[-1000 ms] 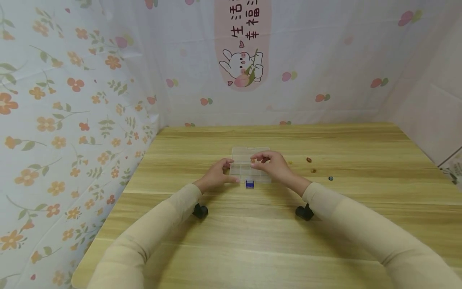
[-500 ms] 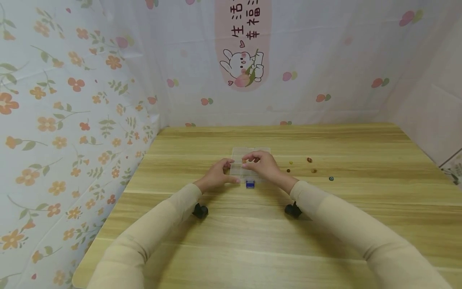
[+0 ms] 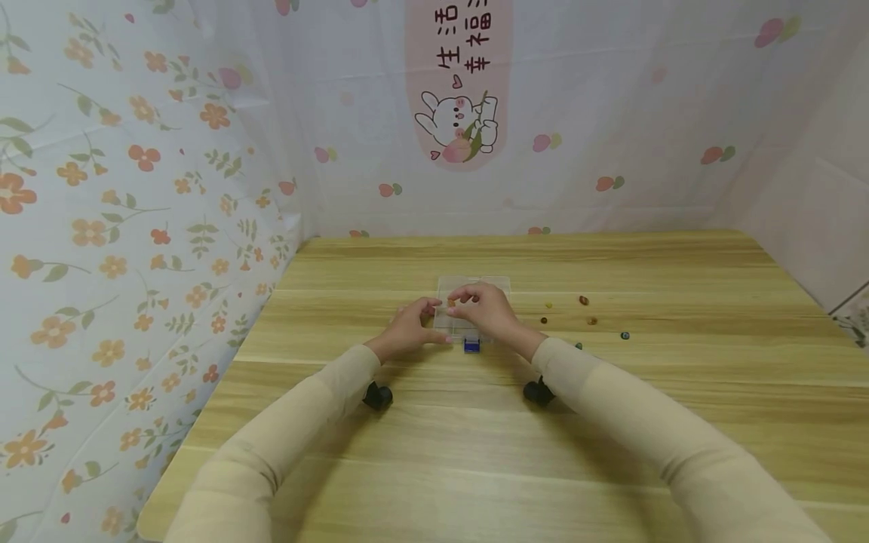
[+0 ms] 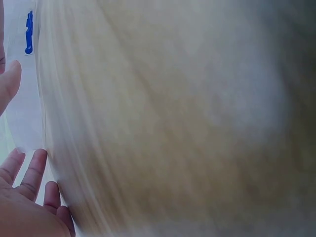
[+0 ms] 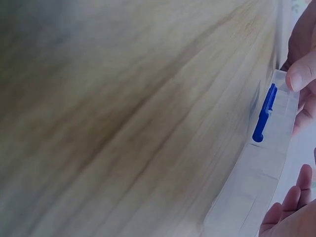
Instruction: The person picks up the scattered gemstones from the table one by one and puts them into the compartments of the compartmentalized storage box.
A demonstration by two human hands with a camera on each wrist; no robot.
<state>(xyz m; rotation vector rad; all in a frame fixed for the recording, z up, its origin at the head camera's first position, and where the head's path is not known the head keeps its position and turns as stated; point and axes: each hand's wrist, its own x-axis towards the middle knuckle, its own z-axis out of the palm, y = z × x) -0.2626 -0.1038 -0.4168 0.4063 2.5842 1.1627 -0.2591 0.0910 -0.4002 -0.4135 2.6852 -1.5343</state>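
Left hand, head view: the left hand spreads its thumb and fingers round the left end of a clear compartment box, gripping it
Right hand, head view: the right hand, thumb and forefinger nearly together, pinches a small orange bead above the box's left part
Table, head view: on the table, a blue latch at the box's near edge; six loose beads to the right
Left wrist: left fingertips touch the box's end
Right wrist: the left thumb lies on the box's corner

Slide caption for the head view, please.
Left hand holds a clear box; right hand pinches a small orange piece over it.
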